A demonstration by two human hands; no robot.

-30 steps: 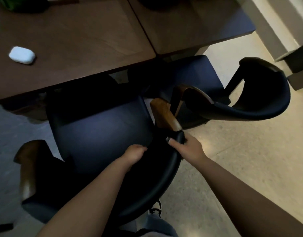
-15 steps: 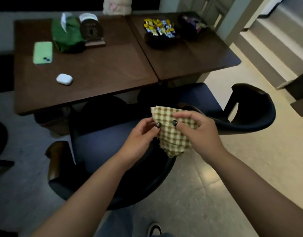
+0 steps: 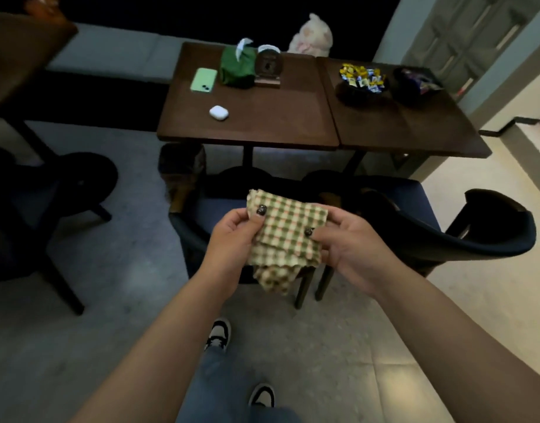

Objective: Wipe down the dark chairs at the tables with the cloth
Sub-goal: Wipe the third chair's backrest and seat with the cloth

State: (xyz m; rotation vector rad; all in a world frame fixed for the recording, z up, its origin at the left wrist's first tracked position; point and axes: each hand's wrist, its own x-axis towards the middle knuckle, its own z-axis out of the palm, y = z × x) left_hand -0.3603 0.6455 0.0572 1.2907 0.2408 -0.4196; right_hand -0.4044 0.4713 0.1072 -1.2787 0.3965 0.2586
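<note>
Pale tiled floor [image 3: 369, 346] underfoot, dim room. Two shoes [image 3: 218, 334] at bottom. Both hands raised at chest height: left hand [image 3: 232, 239] and right hand [image 3: 351, 248] each pinch one folded cloth [image 3: 285, 239], green-and-cream check, lower edge hanging loose; fingers curled round its sides, thumbs on top. Just beyond, two dark chairs [image 3: 476, 236] with navy seats, side by side, tucked toward two brown worktops [image 3: 277, 117] pushed together. On them: one green phone [image 3: 204, 80], one white earbud case [image 3: 219, 112], two dark bowls [image 3: 361, 87].
</note>
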